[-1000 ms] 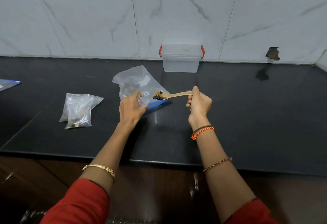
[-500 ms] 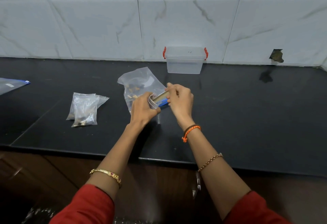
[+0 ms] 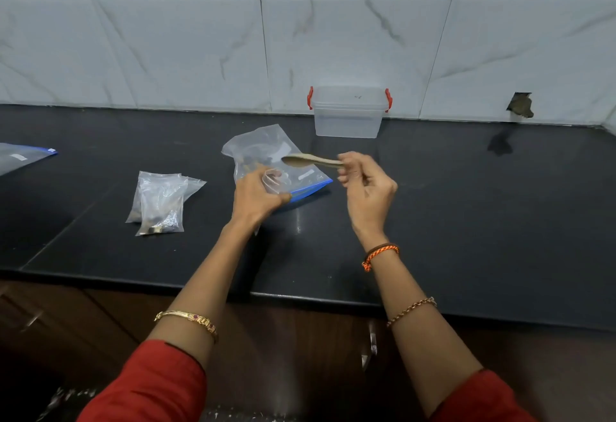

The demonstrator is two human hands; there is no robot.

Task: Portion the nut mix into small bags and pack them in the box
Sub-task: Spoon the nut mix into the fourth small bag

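Now the right hand [image 3: 366, 188] has drawn back from the mouth of the small bag [image 3: 275, 181], where half a second ago it was pressed close against the left hand with the spoon tipped into the opening. The wooden spoon [image 3: 311, 161] is out in the air again, lying nearly level, its bowl pointing toward 9 o'clock; the bowl looks empty, whereas a second ago it carried dark nuts.

The right hand pinches the spoon's handle between thumb and fingertips, the other fingers loosely curled beneath it. The left hand [image 3: 256, 196] grips the small clear bag at its rim, fingers curled round the plastic so the mouth stands open as a ring, just at 8 o'clock from the spoon's bowl. What lies inside that bag cannot be made out.

Behind the left hand, the large zip bag of nut mix [image 3: 260, 148] with a blue seal strip lies flat on the black counter [image 3: 466, 221]. At 9 o'clock from the left hand, well apart, filled small bags [image 3: 160, 201] lie overlapping in a pile. The clear box [image 3: 348, 115] with red clips stands at 12 o'clock against the tiled wall [image 3: 166, 54], lid on. Another blue-edged bag [image 3: 23, 158] shows at the far 9 o'clock edge.
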